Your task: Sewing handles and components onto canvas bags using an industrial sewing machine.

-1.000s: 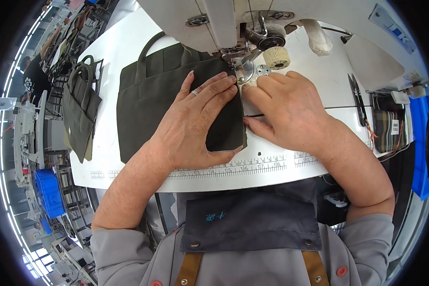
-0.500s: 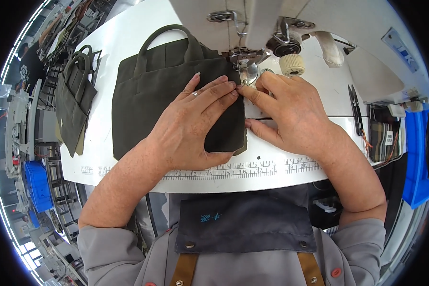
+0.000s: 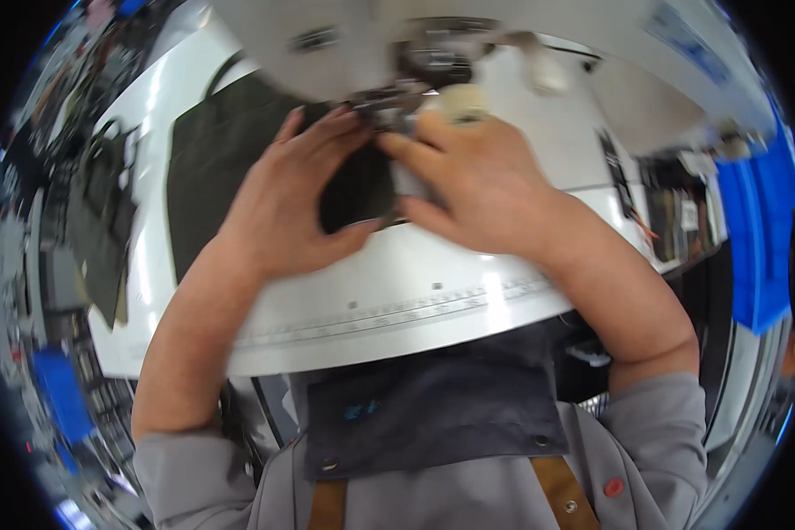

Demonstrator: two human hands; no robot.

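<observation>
A dark olive fabric bag [image 3: 208,159] lies on the white sewing table, its right edge by the presser foot of the sewing machine [image 3: 387,99]. My left hand [image 3: 287,199] rests on top of it, fingers stretched toward the foot and thumb spread near the lower right corner. At that right edge is my right hand [image 3: 490,181]. Its forefinger reaches close to the foot, and its thumb sits lower beside the corner, with a gap between them. The other fingers are bent. Motion blurs the picture, and the needle does not show clearly.
Another dark bag with handles [image 3: 102,212] hangs over the table's left edge. A printed ruler [image 3: 389,316] runs along the front edge. Black snips [image 3: 618,177] and folded checked cloth [image 3: 680,212] lie at right, near a blue bin [image 3: 760,238].
The whole view has shifted and tilted, so the scene sits further left. Both hands and the bag are farther from the ruler, with the bag slightly farther under the machine.
</observation>
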